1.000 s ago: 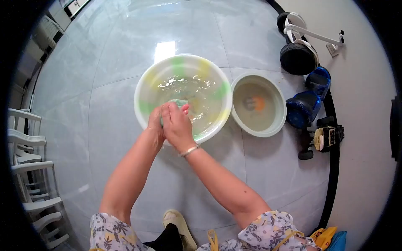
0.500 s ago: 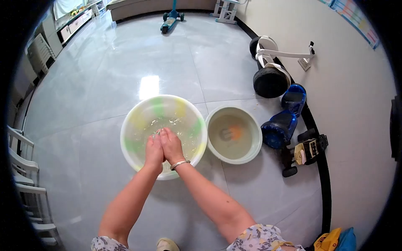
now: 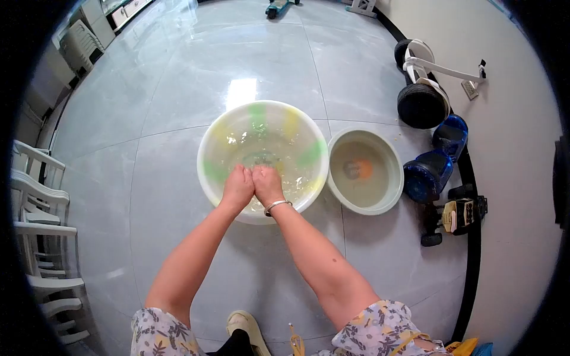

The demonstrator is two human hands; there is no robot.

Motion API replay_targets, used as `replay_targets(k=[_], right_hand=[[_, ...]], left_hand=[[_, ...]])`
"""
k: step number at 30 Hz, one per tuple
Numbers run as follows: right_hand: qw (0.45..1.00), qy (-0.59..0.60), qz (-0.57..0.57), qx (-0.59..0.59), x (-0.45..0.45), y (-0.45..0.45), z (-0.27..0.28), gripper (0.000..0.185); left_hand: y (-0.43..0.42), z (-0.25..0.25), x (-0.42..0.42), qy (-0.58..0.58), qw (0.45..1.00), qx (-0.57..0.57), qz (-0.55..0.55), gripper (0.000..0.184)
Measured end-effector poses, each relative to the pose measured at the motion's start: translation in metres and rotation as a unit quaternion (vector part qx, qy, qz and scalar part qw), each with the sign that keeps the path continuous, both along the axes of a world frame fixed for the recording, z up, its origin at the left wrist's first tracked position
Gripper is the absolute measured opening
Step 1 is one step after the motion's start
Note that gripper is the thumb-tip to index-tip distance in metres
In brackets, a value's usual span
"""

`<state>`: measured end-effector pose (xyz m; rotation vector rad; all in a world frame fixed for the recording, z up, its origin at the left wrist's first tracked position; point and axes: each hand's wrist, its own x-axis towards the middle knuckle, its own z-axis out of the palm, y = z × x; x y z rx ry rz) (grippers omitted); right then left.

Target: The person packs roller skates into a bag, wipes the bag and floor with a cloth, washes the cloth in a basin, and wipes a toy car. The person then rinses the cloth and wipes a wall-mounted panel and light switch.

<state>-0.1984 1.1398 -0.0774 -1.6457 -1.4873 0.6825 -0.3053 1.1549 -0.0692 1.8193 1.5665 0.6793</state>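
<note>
Floor [image 3: 285, 285]: glossy pale-grey tiles, right edge bordered by black skirting [image 3: 473, 261] and pale wall [image 3: 510, 178]. Two water-filled basins: large white basin [image 3: 294, 120], green and yellow patches; smaller basin [image 3: 368, 210] at its right rim. Two hands, left hand [image 3: 238, 187] and right hand [image 3: 267, 183], together inside large basin's near rim, fingers curled; cannot tell if gripping anything. Greenish patch [image 3: 259, 159] beyond fingertips, indistinct. Along floor's right edge: one white-black scooter [image 3: 423, 104], one blue hoverboard [image 3: 430, 169], one toy vehicle [image 3: 458, 215].

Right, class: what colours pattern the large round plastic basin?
White basin with green and yellow patches, best in the head view.
</note>
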Motion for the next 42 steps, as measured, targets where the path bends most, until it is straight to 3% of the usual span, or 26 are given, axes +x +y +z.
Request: replay_targets(k=[2, 4, 6, 7, 9, 10, 17, 21, 23, 26, 27, 28, 31, 32, 34, 36, 37, 39, 41, 42], right_hand=[[0.999, -0.037, 0.031, -0.007, 0.001, -0.001, -0.007, 0.034], [0.994, 0.075, 0.072, -0.022, 0.015, 0.003, -0.009, 0.028], [0.987, 0.137, 0.082, 0.009, 0.035, -0.005, 0.025, 0.024], [0.975, 0.197, 0.09, 0.04, 0.046, -0.012, 0.045, 0.022], [0.979, 0.175, 0.089, 0.063, 0.071, -0.029, 0.067, 0.022], [0.981, 0.152, 0.087, 0.086, 0.083, -0.04, 0.078, 0.023], [0.96, 0.277, 0.037, 0.038, 0.181, -0.146, 0.128, 0.023], [0.944, 0.331, -0.014, -0.009, 0.242, -0.213, 0.128, 0.023], [0.892, 0.441, -0.07, -0.076, 0.273, -0.236, 0.13, 0.024], [0.902, 0.404, -0.14, -0.063, 0.326, -0.276, 0.111, 0.024], [0.909, 0.382, -0.154, -0.062, 0.349, -0.292, 0.103, 0.024], [0.973, 0.189, -0.128, -0.01, 0.38, -0.313, 0.088, 0.018], [0.967, 0.113, -0.226, 0.017, 0.437, -0.376, 0.066, 0.017], [0.95, 0.17, -0.261, 0.021, 0.447, -0.393, 0.058, 0.017], [0.924, 0.223, -0.309, 0.031, 0.469, -0.43, 0.04, 0.018], [0.844, 0.286, -0.453, -0.017, 0.484, -0.466, 0.023, 0.021], [0.839, 0.287, -0.461, -0.017, 0.491, -0.483, 0.018, 0.021], [0.831, 0.163, -0.531, -0.038, 0.51, -0.521, 0.014, 0.023], [0.833, 0.097, -0.531, -0.118, 0.538, -0.56, 0.019, 0.025], [0.824, 0.092, -0.541, -0.141, 0.553, -0.581, 0.018, 0.026]], left_hand=[[-0.006, -0.004, -0.009, -0.001, 1.0, -0.004, 0.002, 0.028], [-0.011, 0.018, -0.013, -0.002, 1.0, -0.008, 0.004, 0.029], [-0.015, 0.068, -0.016, -0.259, 0.938, -0.229, 0.032, 0.029], [-0.019, 0.077, -0.018, -0.258, 0.938, -0.229, 0.035, 0.029], [-0.027, 0.089, -0.015, -0.386, 0.886, -0.257, 0.028, 0.023], [-0.032, 0.093, -0.013, -0.382, 0.887, -0.26, 0.027, 0.023], [-0.075, 0.117, 0.046, -0.505, 0.828, -0.243, 0.012, 0.012], [-0.112, 0.132, 0.11, -0.486, 0.819, -0.301, -0.055, 0.017], [-0.124, 0.144, 0.147, -0.467, 0.822, -0.316, -0.083, 0.023], [-0.148, 0.145, 0.199, -0.292, 0.862, -0.355, -0.215, 0.051], [-0.164, 0.145, 0.216, -0.235, 0.865, -0.383, -0.222, 0.049], [-0.176, 0.138, 0.24, -0.178, 0.859, -0.409, -0.251, 0.048], [-0.213, 0.11, 0.288, 0.0, 0.836, -0.421, -0.352, 0.018], [-0.229, 0.112, 0.306, 0.016, 0.829, -0.431, -0.356, 0.014], [-0.253, 0.102, 0.342, 0.024, 0.837, -0.4, -0.373, 0.014], [-0.271, 0.09, 0.373, 0.025, 0.836, -0.372, -0.403, 0.016], [-0.284, 0.09, 0.392, -0.015, 0.842, -0.359, -0.404, 0.016], [-0.304, 0.088, 0.425, -0.087, 0.84, -0.311, -0.437, 0.021], [-0.32, 0.074, 0.455, -0.123, 0.828, -0.17, -0.52, 0.027], [-0.331, 0.073, 0.469, -0.124, 0.821, -0.157, -0.534, 0.029]])
